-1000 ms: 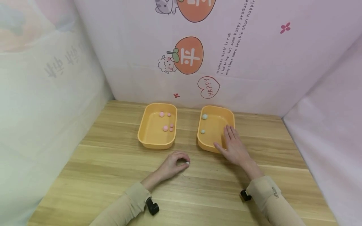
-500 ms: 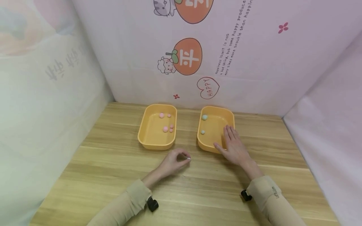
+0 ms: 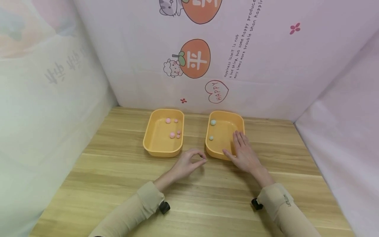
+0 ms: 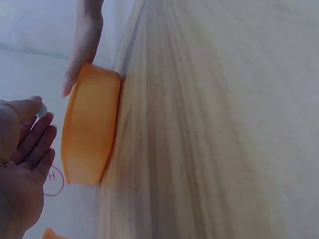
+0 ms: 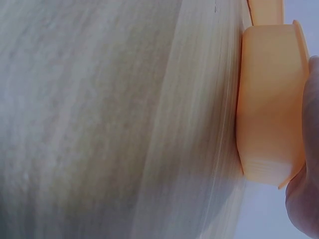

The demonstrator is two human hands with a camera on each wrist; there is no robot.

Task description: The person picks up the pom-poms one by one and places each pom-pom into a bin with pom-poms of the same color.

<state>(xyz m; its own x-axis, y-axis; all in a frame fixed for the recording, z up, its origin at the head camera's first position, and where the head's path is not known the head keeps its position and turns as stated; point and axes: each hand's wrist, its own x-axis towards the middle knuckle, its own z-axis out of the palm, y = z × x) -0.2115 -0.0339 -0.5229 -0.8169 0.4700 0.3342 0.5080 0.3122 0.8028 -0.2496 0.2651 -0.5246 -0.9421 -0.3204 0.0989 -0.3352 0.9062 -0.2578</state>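
Note:
In the left wrist view, a small pale green ball [image 4: 42, 110] is pinched between the thumb and forefinger of my left hand [image 3: 186, 164]. That hand is just in front of the right yellow tray [image 3: 220, 144], near its front left corner; from the head the ball is barely visible. My right hand [image 3: 246, 157] rests on the same tray's right side and front right corner, fingers straight and thumb over the front rim. Two pale green balls, a larger one [image 3: 213, 122] and a smaller one [image 3: 211, 138], lie along the tray's left wall.
A second yellow tray [image 3: 157, 141] stands to the left, holding several pink balls [image 3: 172, 135] of differing sizes. Both trays sit on a wooden table [image 3: 207, 204] close to the printed white cloth [image 3: 133, 79] behind. Cloth also hangs at both sides.
My left hand has moved forward and to the right with the pale green ball, from the bare table towards the right tray. My right hand stays on that tray.

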